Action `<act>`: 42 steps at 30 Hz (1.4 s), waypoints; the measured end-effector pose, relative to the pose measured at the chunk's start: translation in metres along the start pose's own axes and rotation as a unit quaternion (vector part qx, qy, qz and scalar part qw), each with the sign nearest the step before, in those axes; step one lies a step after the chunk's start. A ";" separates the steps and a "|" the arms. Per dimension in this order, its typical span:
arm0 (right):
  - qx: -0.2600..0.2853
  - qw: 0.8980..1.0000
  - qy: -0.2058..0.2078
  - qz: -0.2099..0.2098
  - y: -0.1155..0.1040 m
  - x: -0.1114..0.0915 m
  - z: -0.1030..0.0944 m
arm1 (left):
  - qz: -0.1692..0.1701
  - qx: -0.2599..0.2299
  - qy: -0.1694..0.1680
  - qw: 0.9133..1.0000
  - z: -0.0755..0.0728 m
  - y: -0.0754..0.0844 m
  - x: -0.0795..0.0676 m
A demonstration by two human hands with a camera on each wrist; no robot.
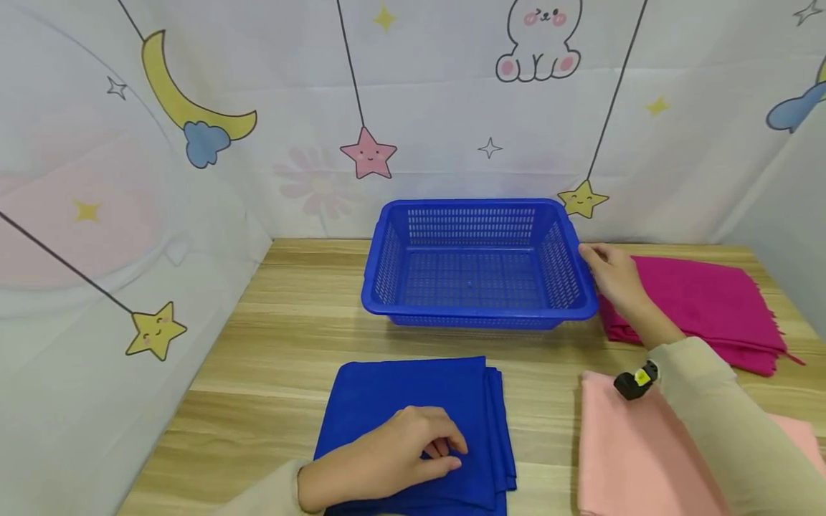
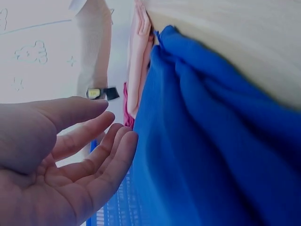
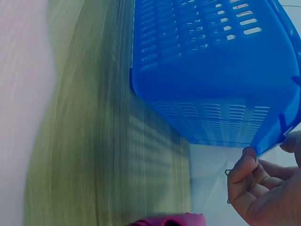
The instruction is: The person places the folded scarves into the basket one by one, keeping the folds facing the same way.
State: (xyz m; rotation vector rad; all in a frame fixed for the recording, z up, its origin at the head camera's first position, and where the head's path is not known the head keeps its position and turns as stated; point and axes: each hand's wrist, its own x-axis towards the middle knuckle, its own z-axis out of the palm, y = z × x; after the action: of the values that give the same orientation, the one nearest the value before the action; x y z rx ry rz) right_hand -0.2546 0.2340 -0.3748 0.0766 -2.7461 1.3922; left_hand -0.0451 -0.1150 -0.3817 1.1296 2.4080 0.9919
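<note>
A blue plastic basket with slotted walls stands at the back of the table, nothing in it. My right hand pinches its right rim; in the right wrist view, the thumb and fingers of that hand close on the rim's edge. Over a folded blue cloth at the front, my left hand hovers with loosely bent fingers and holds nothing. The left wrist view shows this hand beside the blue cloth, its palm bare.
A folded magenta cloth with a fringed edge lies right of the basket. Nearer, a pink cloth lies partly under my right forearm. Behind the wooden table hangs a printed white backdrop, with side panels left and right.
</note>
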 end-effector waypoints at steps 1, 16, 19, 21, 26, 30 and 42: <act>0.006 1.000 0.004 -0.003 0.000 -0.001 -0.001 | -0.005 0.000 0.005 1.000 -0.002 -0.001 -0.001; -0.061 0.997 -0.026 -0.037 0.022 -0.027 -0.023 | -0.072 0.007 0.078 0.994 -0.019 -0.020 -0.017; -0.066 0.996 -0.045 -0.040 0.024 -0.034 -0.027 | -0.073 0.013 0.098 0.992 -0.022 -0.023 -0.020; -0.070 0.995 -0.060 -0.039 0.025 -0.039 -0.029 | -0.073 0.017 0.110 0.991 -0.024 -0.026 -0.022; -0.087 0.991 -0.097 -0.037 0.026 -0.047 -0.031 | -0.078 0.016 0.141 0.987 -0.029 -0.033 -0.028; -0.105 0.986 -0.122 -0.046 0.024 -0.056 -0.032 | -0.084 0.005 0.151 0.985 -0.033 -0.038 -0.031; -0.101 0.976 -0.177 -0.077 0.020 -0.072 -0.022 | -0.132 0.011 0.187 0.973 -0.047 -0.054 -0.043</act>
State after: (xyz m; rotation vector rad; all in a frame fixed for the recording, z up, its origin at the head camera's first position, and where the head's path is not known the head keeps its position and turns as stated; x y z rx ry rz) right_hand -0.1832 0.2645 -0.3837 0.5645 -3.0660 1.1483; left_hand -0.0722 -0.1941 -0.3869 0.6443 2.7743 1.1717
